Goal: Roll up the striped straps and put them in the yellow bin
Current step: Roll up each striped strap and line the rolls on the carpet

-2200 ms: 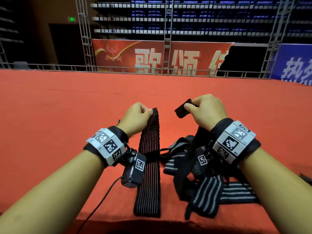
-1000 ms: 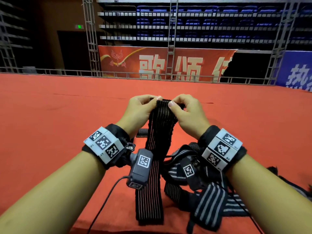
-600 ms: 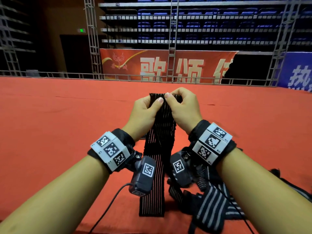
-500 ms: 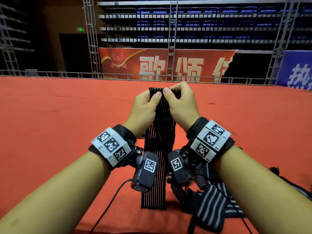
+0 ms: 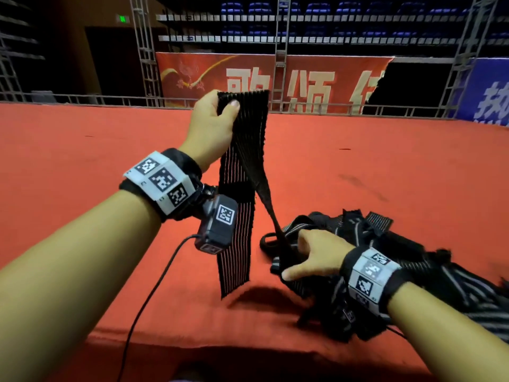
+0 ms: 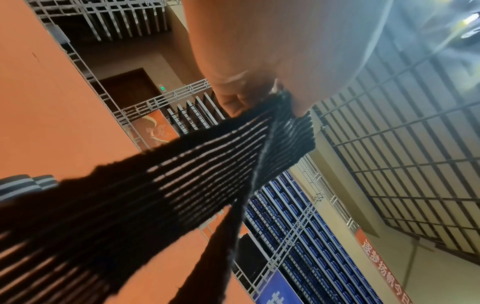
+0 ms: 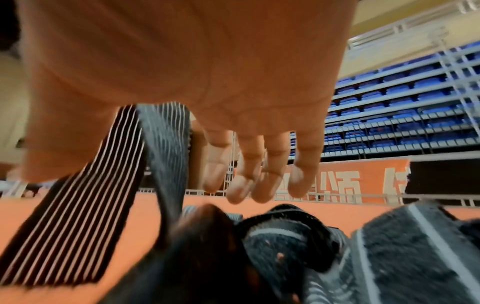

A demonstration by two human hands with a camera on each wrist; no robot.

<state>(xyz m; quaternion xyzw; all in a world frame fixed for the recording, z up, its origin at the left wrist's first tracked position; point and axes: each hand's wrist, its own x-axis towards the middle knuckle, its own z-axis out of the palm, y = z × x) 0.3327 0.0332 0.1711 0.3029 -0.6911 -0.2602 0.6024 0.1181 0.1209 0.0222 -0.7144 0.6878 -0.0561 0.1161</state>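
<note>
My left hand (image 5: pixel 214 119) is raised and pinches the folded top of a black strap with thin pale stripes (image 5: pixel 242 161), thumb in front; the left wrist view shows this grip on the strap (image 6: pixel 182 164). One end hangs free just above the red surface. The other length slants down to my right hand (image 5: pixel 316 255). That hand is low, with its fingers (image 7: pixel 252 148) straight and thumb spread, and the strap (image 7: pixel 166 144) runs between thumb and index finger. Beneath it lies a tangled pile of striped straps (image 5: pixel 385 244). No yellow bin is in view.
The red carpeted surface (image 5: pixel 82 147) stretches far ahead to a metal railing (image 5: pixel 82 99), and its front edge (image 5: pixel 192 346) is close to me. A black cable (image 5: pixel 143 299) hangs from my left wrist camera. More of the pile (image 7: pixel 402 246) lies to the right.
Both hands pinched the strap's top together. My right hand has since let go and dropped along the strap to the pile. My left hand has lifted the strap higher.
</note>
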